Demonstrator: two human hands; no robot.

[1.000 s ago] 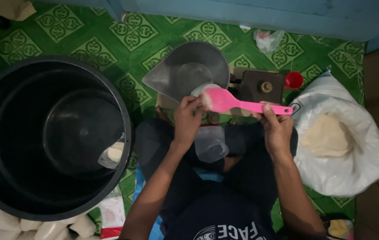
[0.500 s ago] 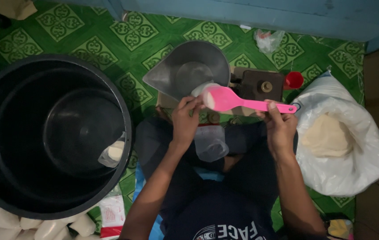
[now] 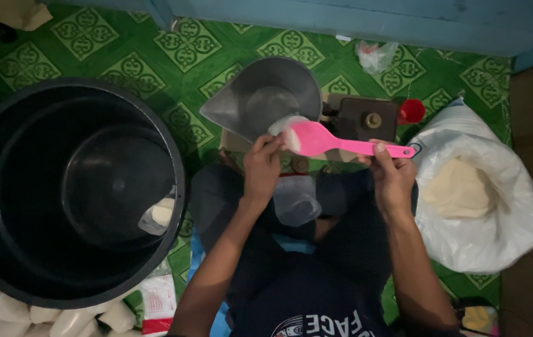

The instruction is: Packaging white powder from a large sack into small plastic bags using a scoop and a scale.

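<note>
holding my pink spoon (image 3: 341,143) by its handle in my right hand (image 3: 391,178), barely shifted since before, left hand (image 3: 263,165) pinching small clear bag (image 3: 282,125) at spoon's nine o'clock, grey scale pan (image 3: 260,100) beyond

**Colours and patterns on the floor**

The spoon (image 3: 335,143) is bright pink, a pale whitish powder on its bowl; the floor covering (image 3: 191,43) is vivid green with lighter green ornamental squares set in a diamond grid; the big tub (image 3: 4,262) is plain black; the scale pan (image 3: 260,93) is dull grey metal, the scale body (image 3: 366,122) dark brown with a brass-coloured knob; the small cap (image 3: 412,111) is red; the sack (image 3: 503,237) is white, its contents cream; the wall board (image 3: 372,19) is blue; the person's clothing (image 3: 316,293) is dark navy with white lettering.
</note>
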